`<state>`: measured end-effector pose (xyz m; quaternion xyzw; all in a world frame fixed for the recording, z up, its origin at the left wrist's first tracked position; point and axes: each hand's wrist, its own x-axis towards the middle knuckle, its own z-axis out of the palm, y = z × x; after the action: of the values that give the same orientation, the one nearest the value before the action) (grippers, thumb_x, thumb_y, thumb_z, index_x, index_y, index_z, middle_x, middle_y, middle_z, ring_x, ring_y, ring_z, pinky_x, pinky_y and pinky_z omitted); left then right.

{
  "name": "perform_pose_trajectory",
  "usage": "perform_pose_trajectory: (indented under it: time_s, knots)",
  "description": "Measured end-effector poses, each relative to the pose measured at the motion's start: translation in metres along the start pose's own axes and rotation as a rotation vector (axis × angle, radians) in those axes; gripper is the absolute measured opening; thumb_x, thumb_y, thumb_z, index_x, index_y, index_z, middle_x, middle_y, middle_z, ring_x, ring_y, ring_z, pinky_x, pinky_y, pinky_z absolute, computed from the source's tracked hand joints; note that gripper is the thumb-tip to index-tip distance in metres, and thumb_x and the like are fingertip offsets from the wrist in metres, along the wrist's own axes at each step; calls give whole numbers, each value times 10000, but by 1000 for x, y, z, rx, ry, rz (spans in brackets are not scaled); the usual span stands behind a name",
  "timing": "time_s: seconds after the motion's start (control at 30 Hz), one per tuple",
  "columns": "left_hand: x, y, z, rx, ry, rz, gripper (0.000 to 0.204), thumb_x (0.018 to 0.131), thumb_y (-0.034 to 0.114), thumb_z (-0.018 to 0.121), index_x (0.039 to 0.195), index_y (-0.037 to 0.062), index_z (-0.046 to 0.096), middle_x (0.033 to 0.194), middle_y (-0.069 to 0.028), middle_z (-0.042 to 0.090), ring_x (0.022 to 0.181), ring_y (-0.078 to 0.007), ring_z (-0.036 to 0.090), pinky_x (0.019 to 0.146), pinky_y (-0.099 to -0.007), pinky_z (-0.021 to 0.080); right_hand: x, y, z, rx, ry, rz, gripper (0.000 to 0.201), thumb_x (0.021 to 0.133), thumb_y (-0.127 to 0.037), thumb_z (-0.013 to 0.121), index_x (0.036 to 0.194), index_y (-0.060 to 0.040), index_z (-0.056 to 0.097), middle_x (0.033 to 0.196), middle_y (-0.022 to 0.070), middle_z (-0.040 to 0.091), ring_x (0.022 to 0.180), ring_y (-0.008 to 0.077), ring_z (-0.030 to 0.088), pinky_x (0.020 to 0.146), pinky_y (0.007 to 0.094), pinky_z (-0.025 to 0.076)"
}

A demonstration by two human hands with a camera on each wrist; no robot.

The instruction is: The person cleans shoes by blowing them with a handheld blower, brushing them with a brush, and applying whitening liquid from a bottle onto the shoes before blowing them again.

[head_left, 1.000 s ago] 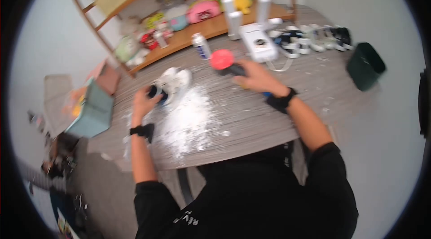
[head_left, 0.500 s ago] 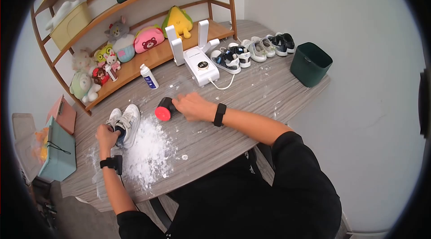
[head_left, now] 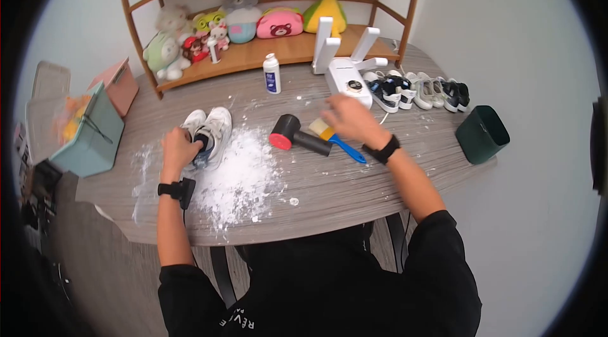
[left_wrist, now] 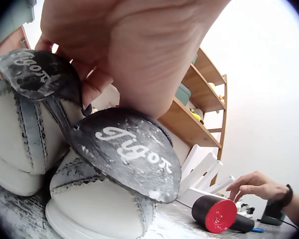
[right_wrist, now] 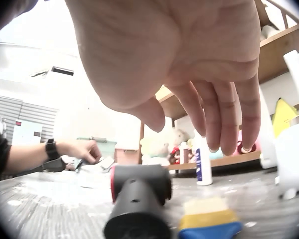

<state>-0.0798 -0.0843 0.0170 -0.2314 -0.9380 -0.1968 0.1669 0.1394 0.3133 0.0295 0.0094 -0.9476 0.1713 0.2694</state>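
My left hand (head_left: 179,149) grips a pair of white shoes (head_left: 219,127) at their heels, at the left of the table. In the left wrist view the shoes' dark heel collars (left_wrist: 134,152) carry white lettering, and the fingers reach in between them. White powder (head_left: 240,175) is spread on the tabletop beside the shoes. A black hair dryer (head_left: 288,128) with a red round end lies mid-table. Just right of it is a paint brush (head_left: 345,148) with pale bristles and a blue handle. Above the brush hovers my right hand (head_left: 356,120), holding nothing, its fingers loosely extended downward.
A white bottle (head_left: 272,75) stands behind the hair dryer. Further right are a white device (head_left: 342,74) with upright arms, several other shoes (head_left: 421,91) and a dark green bin (head_left: 475,140). A wooden shelf (head_left: 253,52) of plush toys backs the table; storage boxes (head_left: 95,137) stand left.
My right hand has let go of the hair dryer, which now lies on the table, and has moved right over the brush. My left hand stays at the white shoes.
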Motion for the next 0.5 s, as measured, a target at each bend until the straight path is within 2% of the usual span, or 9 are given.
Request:
perform_pose_trajectory:
  time_s: [0.07, 0.1, 0.17, 0.27, 0.33, 0.4, 0.43, 0.5]
  knots:
    - [-11, 3, 0, -36, -19, 0, 284, 626, 235, 791, 643, -13, 655, 662, -223, 664, 656, -406, 674, 638, -452, 533, -1, 17, -20, -18, -109, 120, 371, 880, -281, 759, 1016, 60, 704, 973, 251, 726, 929, 417, 704, 839, 460, 554]
    - [-15, 4, -4, -66, -20, 22, 284, 622, 234, 789, 633, -10, 644, 644, -211, 653, 632, -399, 658, 625, -453, 522, -6, 18, -28, -17, -125, 115, 371, 880, -281, 759, 1016, 60, 704, 973, 251, 726, 929, 417, 704, 839, 460, 554]
    - [-29, 5, -6, -132, 22, 92, 293, 620, 234, 782, 611, 4, 602, 602, -183, 619, 575, -381, 616, 581, -454, 489, -14, 16, -39, -28, -375, 191, 364, 823, -277, 818, 956, 47, 717, 836, 220, 723, 820, 392, 711, 754, 433, 554]
    - [-51, 12, -5, -204, -3, 59, 308, 626, 250, 788, 616, 11, 594, 611, -178, 615, 597, -373, 618, 597, -459, 485, -30, 17, -28, -15, -494, 178, 374, 776, -283, 850, 906, 39, 711, 793, 205, 712, 762, 365, 702, 705, 413, 543]
    - [-66, 19, -7, -212, 28, 134, 291, 633, 201, 778, 628, -19, 586, 615, -186, 598, 577, -338, 602, 573, -418, 478, -37, 18, -16, -23, -544, 217, 311, 780, -239, 828, 861, 31, 696, 783, 213, 700, 723, 370, 684, 694, 421, 540]
    - [-83, 35, -21, -285, -26, 135, 285, 646, 190, 790, 652, -11, 588, 672, -160, 607, 657, -319, 604, 652, -403, 467, -43, 19, -9, -75, -480, 256, 256, 797, -195, 795, 852, 28, 682, 790, 223, 698, 716, 391, 674, 698, 447, 533]
    - [-91, 43, -28, -271, -32, 117, 285, 646, 190, 790, 652, -11, 588, 672, -160, 607, 657, -319, 604, 652, -403, 467, -47, 24, -7, -59, -494, 245, 256, 797, -195, 795, 852, 28, 682, 790, 223, 698, 716, 391, 674, 698, 447, 533]
    - [-107, 54, -36, -289, -117, 111, 243, 686, 163, 794, 665, 10, 606, 685, -115, 611, 846, -309, 596, 837, -418, 404, -55, 32, -9, -145, -334, 190, 225, 821, -164, 763, 896, 30, 677, 791, 230, 697, 715, 414, 664, 697, 472, 522]
